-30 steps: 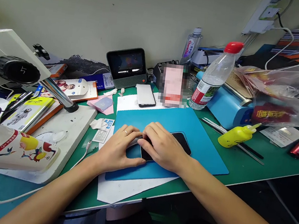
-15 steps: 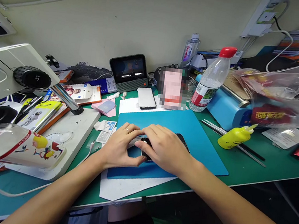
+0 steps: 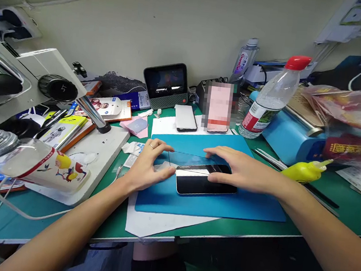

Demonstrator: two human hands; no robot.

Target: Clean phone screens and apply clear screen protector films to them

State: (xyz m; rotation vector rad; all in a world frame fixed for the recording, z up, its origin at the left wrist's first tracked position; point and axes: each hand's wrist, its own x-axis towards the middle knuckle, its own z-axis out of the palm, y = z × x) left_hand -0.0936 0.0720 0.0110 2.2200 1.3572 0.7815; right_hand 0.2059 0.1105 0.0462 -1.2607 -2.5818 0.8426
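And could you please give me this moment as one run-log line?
left hand: holds clear sheet at one end | right hand: at its other end | clear sheet: over black phone | black phone: on blue mat

A phone (image 3: 205, 187) lies on the mat (image 3: 159, 203), a bottle (image 3: 263, 112) behind it to the right.

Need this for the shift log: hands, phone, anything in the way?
Left hand holds clear sheet by one edge, right hand at the other. Phone flat on blue mat, dark face up. Right thumb overlaps phone.
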